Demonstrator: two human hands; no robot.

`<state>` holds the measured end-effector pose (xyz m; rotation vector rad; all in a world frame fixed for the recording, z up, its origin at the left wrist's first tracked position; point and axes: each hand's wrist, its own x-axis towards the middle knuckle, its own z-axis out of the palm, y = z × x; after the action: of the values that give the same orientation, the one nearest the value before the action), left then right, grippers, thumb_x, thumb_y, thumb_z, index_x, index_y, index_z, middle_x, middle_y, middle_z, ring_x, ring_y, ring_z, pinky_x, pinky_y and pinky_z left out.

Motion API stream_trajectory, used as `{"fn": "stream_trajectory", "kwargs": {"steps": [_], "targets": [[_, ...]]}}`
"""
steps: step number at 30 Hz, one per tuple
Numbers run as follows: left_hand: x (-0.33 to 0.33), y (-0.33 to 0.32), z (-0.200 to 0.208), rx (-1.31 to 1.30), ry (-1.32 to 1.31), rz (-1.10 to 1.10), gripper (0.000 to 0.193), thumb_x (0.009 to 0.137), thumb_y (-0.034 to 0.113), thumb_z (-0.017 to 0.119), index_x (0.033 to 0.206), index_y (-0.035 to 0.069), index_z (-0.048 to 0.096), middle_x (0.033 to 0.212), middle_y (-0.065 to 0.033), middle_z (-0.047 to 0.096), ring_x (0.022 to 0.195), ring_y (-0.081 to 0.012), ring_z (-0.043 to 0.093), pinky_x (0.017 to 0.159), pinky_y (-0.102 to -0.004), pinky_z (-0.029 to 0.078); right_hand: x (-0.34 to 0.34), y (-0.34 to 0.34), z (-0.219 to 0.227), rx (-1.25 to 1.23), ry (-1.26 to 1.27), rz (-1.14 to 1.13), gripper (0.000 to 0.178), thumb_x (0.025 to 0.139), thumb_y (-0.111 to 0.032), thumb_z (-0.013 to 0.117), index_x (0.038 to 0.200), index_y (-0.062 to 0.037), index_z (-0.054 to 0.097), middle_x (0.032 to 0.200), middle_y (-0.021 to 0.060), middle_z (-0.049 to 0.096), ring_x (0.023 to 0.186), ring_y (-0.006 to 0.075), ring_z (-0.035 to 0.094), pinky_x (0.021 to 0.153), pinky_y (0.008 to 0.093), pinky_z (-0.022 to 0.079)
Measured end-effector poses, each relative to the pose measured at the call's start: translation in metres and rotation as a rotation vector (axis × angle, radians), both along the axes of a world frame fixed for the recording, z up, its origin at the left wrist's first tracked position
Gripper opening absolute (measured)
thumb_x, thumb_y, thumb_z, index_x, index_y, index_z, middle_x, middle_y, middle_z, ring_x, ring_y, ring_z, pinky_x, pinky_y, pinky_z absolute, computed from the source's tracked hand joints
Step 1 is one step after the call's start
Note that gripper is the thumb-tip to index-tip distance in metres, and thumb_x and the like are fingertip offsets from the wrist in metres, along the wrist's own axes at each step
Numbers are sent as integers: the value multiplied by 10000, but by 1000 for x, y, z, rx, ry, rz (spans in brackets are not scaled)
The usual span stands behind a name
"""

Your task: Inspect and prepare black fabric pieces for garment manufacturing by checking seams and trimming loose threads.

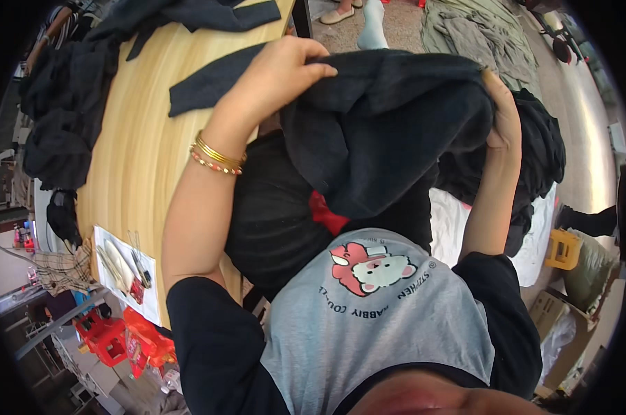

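Observation:
A dark, nearly black knitted garment (389, 138) is stretched between my two hands above my lap. My left hand (288, 69) pinches its upper edge with thumb and fingers. At the other end my right hand (504, 114) grips the cloth, thumb on top and the other fingers partly hidden along the fold. One sleeve-like part (212, 86) spreads over the table (129, 152) beyond my left forearm. The lower cloth hangs in loose folds, and a bit of red fabric (326, 213) shows beneath it.
Dark clothes (71, 104) hang over the table's left edge; another dark garment (223, 15) lies at its far end. Small tools rest on a white sheet (129, 266). To my right are a dark cloth heap (544, 135), a yellow stool (563, 249) and a cardboard box (551, 315).

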<state>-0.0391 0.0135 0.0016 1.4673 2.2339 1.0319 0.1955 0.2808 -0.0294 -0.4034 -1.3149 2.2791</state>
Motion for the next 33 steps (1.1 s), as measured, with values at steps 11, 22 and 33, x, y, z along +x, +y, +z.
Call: {"fn": "stream_trajectory", "kwargs": {"steps": [11, 22, 33], "targets": [[-6, -12, 0, -15, -626, 157, 117, 924, 123, 643, 923, 16, 692, 780, 27, 638, 676, -58, 549, 610, -212, 430, 39, 20, 33, 476, -101, 66, 317, 927, -55, 614, 1226, 49, 597, 1146, 121, 678, 1005, 138, 652, 912, 247, 489], [24, -4, 52, 323, -978, 125, 172, 885, 117, 701, 964, -34, 678, 825, -65, 693, 698, -126, 643, 636, -245, 516, -12, -105, 87, 1733, 312, 65, 261, 794, 112, 633, 1024, 7, 697, 1106, 159, 659, 797, 178, 666, 697, 251, 530], [59, 2, 26, 253, -560, -190, 189, 903, 147, 655, 927, -37, 691, 775, 29, 629, 717, -22, 522, 621, -207, 435, -28, -119, 61, 1581, 218, -16, 338, 677, 88, 714, 987, -46, 725, 840, 65, 577, 698, 194, 599, 606, 283, 479]]}}
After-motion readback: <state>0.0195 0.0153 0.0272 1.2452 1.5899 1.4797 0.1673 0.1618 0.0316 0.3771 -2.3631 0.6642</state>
